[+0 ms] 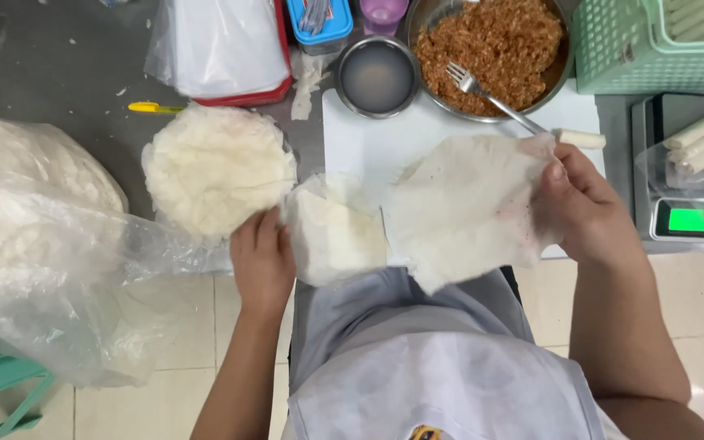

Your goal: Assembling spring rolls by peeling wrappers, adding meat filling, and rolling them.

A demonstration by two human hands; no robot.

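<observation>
The right hand point(584, 204) was closed in a pinch on the upper right edge of a thin, translucent white round wrapper sheet point(462, 212), thumb on top, fingers underneath. The sheet hung slightly crumpled above the near edge of the white rectangular cutting board point(368, 143), its lower part drooping past the board toward the person's grey apron point(417, 358).

The left hand point(262, 257) lay palm down, fingers together and only loosely curled, at the near rim of a round stack of pale wrapper sheets in clear plastic point(217, 167). Its fingertips touched both that stack and a smaller folded white piece of wrapper point(336, 232) just to its right. Whether it actually gripped either could not be told.

At the far side of the board stood a small steel bowl of cloudy liquid point(377, 76) and, beside it, a large steel bowl of reddish-brown minced filling point(490, 49) with a metal fork point(490, 98) resting in it, handle pointing toward the right hand. One finished pale roll point(578, 138) lay at the board's right corner. Further right sat a digital scale with a green display point(690, 220) bearing more rolls, and behind it a green plastic basket point(653, 49). A large clear plastic bag point(42, 244) occupied the left side.
</observation>
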